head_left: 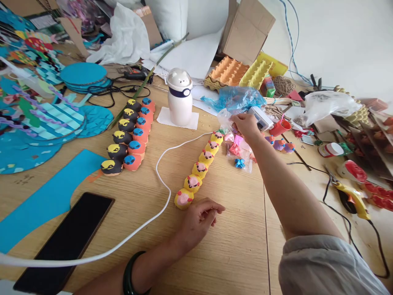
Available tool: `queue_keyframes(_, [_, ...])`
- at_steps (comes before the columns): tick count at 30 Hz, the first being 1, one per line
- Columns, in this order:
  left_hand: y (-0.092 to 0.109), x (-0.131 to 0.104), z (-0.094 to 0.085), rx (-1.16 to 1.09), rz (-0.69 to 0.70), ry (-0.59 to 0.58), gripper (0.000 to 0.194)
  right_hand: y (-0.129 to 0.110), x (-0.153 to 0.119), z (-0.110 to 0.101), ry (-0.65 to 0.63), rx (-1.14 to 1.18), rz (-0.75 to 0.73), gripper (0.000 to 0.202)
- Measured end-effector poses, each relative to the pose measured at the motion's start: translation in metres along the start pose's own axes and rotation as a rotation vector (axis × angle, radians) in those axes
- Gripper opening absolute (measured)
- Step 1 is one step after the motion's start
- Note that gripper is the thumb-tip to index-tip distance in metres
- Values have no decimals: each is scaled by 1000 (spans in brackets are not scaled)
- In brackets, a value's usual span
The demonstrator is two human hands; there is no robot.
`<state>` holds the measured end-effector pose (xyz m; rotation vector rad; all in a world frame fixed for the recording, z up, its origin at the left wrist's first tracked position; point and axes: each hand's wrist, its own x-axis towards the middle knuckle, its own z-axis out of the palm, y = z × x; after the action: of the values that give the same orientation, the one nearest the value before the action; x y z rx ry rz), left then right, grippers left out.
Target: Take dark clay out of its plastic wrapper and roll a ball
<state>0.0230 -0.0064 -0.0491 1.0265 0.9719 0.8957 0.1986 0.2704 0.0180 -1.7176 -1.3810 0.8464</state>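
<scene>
My left hand (201, 217) rests on the table by the near end of a row of yellow egg-carton cups (201, 169), painted with pink and black faces. Its fingers are curled with the thumb close to the index finger; anything inside is hidden. My right hand (245, 126) reaches out past the row's far end, its fingertips pinched at a small clear plastic bag (225, 119). Under and beside that hand lie small bags of pink and red clay (235, 149) and a blue clay lump (240, 163).
A white cable (158, 168) winds past the row towards a phone (66, 241). Black and orange cup rows (121, 137) stand left of a white lidded cup (180, 100). At the right lie a yellow glue gun (353, 198), paint jars (331, 150) and a red cup (280, 127).
</scene>
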Motion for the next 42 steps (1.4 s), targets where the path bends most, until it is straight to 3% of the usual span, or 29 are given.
queue_keyframes(11, [1, 3, -2, 16, -23, 5, 20, -12, 14, 39, 17, -290, -78, 28])
queue_keyframes(14, [3, 3, -1, 35, -35, -3, 20, -16, 18, 30, 37, -341, -103, 27])
queue_keyframes(20, [3, 2, 0, 22, -45, -10, 20, -8, 34, -23, 134, -436, -86, 16])
queue_keyframes(23, [2, 2, -1, 21, -46, -18, 20, -4, 35, -39, 172, -457, -74, 20])
queue_keyframes(28, [0, 3, -4, 47, -39, -22, 20, -4, 27, -30, 161, -456, -64, 32])
queue_keyframes(33, [-1, 4, -3, 47, -36, -22, 21, -5, 20, -21, 173, -347, -53, 22])
queue_keyframes(37, [2, 3, -5, 85, -21, -36, 22, -8, -9, -24, 132, -157, -5, 15])
queue_keyframes(40, [4, 2, -6, 96, 4, -33, 23, -10, -62, -28, -106, 424, 181, 12])
queue_keyframes(42, [6, 2, -7, 61, 38, -8, 24, -8, -106, -31, -270, 638, 222, 14])
